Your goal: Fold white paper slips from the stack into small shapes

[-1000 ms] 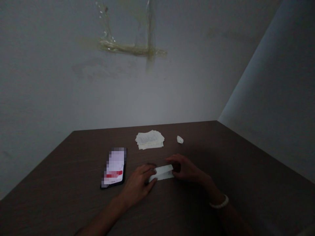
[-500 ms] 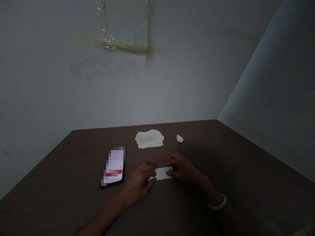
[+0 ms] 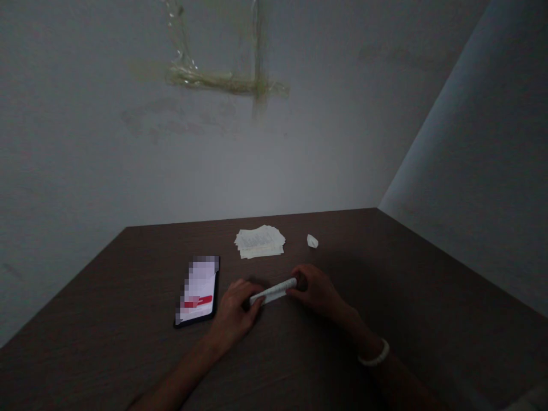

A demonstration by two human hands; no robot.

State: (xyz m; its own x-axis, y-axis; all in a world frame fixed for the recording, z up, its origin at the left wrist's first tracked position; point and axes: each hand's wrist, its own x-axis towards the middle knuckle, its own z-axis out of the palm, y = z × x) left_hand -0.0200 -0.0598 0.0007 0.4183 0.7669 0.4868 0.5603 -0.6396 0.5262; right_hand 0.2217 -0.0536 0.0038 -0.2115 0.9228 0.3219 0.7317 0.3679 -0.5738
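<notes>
Between my two hands is a small white strip of paper (image 3: 274, 293), bent lengthwise with one long edge raised and its right end higher than the left. My left hand (image 3: 237, 303) pinches the left end between thumb and fingers. At the other end, my right hand (image 3: 315, 288) grips the paper with thumb and curled fingers, and a pale bracelet circles that wrist. Beyond the hands lies a fanned pile of white paper slips (image 3: 260, 242) with faint print. A small crumpled piece of white paper (image 3: 312, 241) sits to the right of the pile.
A phone (image 3: 199, 291) with a lit screen lies left of my left hand on the dark brown table (image 3: 128, 285). Behind the table rises a grey wall (image 3: 257, 171) with yellowed tape on it. Another wall (image 3: 483, 171) borders the right side.
The paper strip has gone from lying nearly flat to being tilted and bent up along its length. My right hand has turned slightly, and my left hand has shifted a little left.
</notes>
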